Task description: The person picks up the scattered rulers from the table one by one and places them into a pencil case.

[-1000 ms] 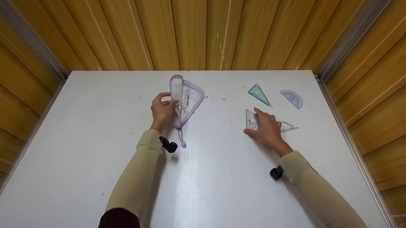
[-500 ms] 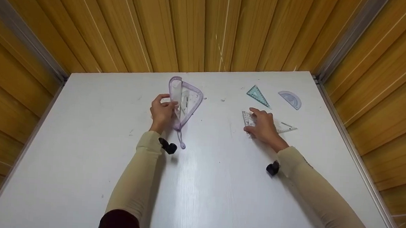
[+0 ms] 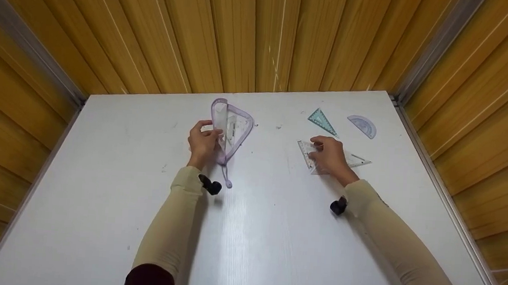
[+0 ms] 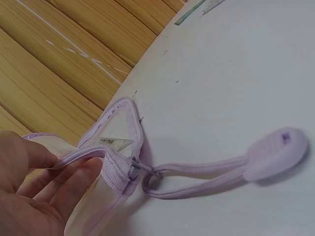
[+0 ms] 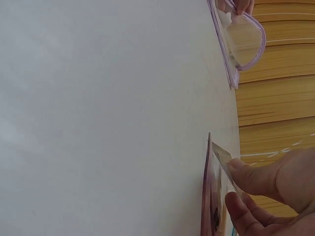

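Note:
My left hand (image 3: 202, 143) pinches the zip edge of a see-through pouch with lilac trim (image 3: 248, 126), holding its mouth apart. A clear triangle with dark print (image 4: 116, 143) shows inside the pouch in the left wrist view. From the zip hangs a lilac pull loop (image 4: 206, 177) with a plastic end. On the right, my right hand (image 3: 331, 157) pinches a clear set square (image 3: 305, 152) between thumb and fingers, tilted up in the right wrist view. Another clear set square (image 3: 358, 160) lies beneath, partly hidden by the hand, its near edge reddish in the right wrist view.
Behind the right hand lie a teal set square (image 3: 322, 121) and a pale lilac protractor (image 3: 362, 126) on the white table (image 3: 248, 230). Yellow wood-pattern walls (image 3: 238, 36) border the table at the back and sides.
My right hand has shifted slightly left, its thumb and fingers drawing together on the clear set square, which has turned and slid left off the one below. The left hand keeps its hold.

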{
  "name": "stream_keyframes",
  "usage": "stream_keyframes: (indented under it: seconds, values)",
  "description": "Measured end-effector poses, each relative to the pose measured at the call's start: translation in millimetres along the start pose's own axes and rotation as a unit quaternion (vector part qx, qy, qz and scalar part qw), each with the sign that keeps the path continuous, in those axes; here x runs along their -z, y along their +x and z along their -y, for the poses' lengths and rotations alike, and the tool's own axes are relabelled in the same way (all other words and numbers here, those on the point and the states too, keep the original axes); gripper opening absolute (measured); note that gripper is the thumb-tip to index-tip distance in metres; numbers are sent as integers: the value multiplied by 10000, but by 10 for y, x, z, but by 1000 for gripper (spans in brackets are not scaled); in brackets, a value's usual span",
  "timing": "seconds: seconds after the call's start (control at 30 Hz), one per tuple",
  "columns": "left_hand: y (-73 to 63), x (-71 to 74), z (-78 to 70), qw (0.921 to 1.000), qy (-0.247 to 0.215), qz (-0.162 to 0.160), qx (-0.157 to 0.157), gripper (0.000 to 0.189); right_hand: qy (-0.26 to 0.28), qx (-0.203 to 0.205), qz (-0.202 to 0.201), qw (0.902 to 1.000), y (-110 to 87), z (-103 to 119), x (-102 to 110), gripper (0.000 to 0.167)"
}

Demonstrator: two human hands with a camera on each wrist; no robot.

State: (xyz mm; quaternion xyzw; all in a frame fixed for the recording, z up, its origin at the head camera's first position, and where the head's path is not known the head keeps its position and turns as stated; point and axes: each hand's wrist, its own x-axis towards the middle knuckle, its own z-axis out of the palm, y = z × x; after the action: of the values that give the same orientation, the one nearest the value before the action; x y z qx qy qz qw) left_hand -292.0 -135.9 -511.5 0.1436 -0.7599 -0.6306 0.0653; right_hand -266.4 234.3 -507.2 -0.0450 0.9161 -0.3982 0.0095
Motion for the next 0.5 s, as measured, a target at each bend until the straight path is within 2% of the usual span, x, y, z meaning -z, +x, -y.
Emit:
stream_keyframes:
  seconds: [0.3, 0.5]
  values:
    - [5, 11, 15, 9996, -204, 52, -211, 37, 75, -239, -130, 9996, 7, 14, 27, 39]
    - [4, 5, 19, 9997, -133, 6, -200, 37, 237, -254, -107, 9993, 14, -8, 44, 36]
